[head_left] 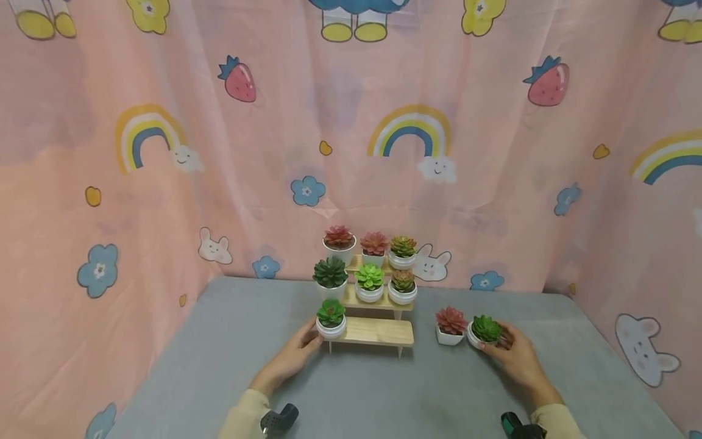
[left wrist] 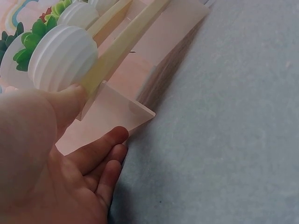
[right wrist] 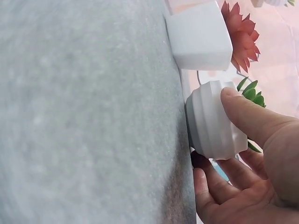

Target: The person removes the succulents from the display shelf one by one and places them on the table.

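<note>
Green plant (head_left: 486,327) on or just above gray table (head_left: 384,390), by red plant (head_left: 451,320) | our right hand (head_left: 514,355) curls round the green one's pot (right wrist: 212,119) | our left hand (head_left: 293,352), loosely open, is by the wooden stand (head_left: 378,331) | a sideways bump might tip our red plant

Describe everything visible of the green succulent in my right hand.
The green succulent has a rosette of pointed leaves and a round, ridged white pot that looks ceramic or plastic. Roughly upright, it is right of the red succulent, at the gray tabletop; whether its base touches is unclear. The right hand grips the pot.
</note>
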`<state>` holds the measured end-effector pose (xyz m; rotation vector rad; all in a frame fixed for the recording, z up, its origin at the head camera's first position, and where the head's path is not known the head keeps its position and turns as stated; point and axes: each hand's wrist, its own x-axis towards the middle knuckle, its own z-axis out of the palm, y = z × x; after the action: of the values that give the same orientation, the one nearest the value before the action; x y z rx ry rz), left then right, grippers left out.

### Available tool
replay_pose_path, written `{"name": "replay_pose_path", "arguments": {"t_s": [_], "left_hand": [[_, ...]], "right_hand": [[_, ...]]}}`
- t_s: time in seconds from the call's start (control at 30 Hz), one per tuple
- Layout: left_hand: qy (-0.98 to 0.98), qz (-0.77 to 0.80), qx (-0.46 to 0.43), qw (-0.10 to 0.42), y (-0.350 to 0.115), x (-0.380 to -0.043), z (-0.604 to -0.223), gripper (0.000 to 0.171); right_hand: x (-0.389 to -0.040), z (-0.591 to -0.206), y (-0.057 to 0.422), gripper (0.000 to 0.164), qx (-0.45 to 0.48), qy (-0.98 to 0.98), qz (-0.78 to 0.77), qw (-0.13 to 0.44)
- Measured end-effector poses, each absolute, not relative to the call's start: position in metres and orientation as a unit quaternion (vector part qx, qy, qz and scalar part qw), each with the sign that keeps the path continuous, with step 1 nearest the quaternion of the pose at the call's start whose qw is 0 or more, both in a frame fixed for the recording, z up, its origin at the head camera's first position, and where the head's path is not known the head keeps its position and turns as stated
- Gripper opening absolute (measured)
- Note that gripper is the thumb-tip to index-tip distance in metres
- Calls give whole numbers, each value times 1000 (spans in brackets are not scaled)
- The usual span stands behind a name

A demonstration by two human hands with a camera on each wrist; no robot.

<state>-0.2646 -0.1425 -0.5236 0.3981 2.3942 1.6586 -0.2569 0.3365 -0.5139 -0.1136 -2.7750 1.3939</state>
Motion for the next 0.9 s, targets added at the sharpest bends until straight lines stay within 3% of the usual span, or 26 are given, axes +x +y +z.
{"name": "replay_pose_path", "arguments": {"t_s": [0.9], "left_hand": [[806,568,137,98,-144,-267,-522,63]], "right_hand": [[-260,-517,337,83,-32,-907,418,41]]}}
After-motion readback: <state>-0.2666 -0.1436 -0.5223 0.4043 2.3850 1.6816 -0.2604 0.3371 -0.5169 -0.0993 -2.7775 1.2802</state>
